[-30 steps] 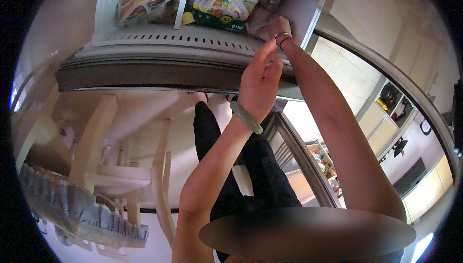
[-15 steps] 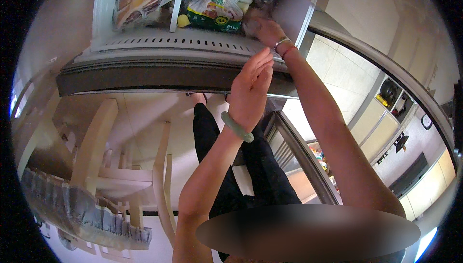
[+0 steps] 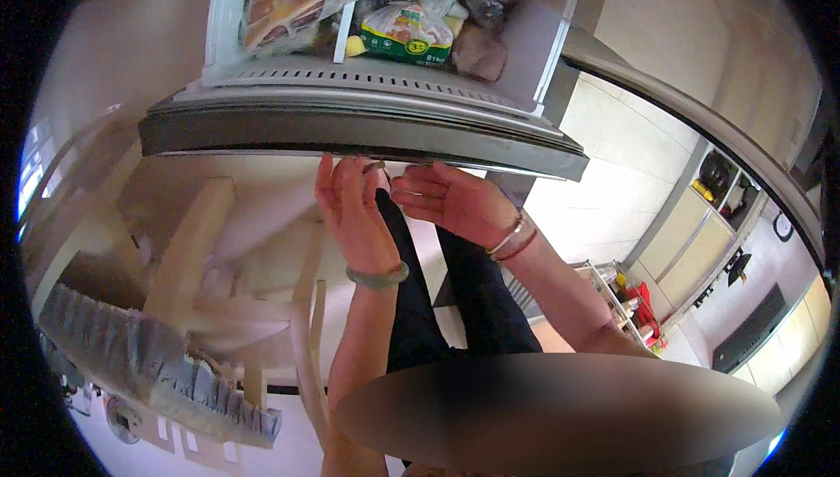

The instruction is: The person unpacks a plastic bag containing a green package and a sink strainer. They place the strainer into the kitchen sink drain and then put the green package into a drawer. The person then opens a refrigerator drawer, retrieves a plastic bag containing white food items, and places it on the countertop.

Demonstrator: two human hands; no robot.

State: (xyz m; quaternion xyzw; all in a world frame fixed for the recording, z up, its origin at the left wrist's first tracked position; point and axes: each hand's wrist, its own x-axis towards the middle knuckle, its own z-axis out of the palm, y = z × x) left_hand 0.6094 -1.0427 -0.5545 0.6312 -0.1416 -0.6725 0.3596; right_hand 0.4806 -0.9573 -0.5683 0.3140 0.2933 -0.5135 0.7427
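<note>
Hidden and cut-off parts

The left hand fingertips are hidden under the freezer drawer front; the far frozen packs are cut off.

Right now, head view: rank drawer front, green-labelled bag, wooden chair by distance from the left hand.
From the left hand:
1. Drawer front, right above the fingertips, touching or nearly so.
2. Wooden chair, lower left, beside the forearm.
3. Green-labelled bag, inside the open drawer, beyond the front.

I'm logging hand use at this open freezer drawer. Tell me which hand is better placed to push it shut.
Probably the left hand: its fingertips already reach the freezer drawer's grey front edge, near the middle. The right hand hangs just below the edge, palm turned sideways, apparently apart from it.
</note>
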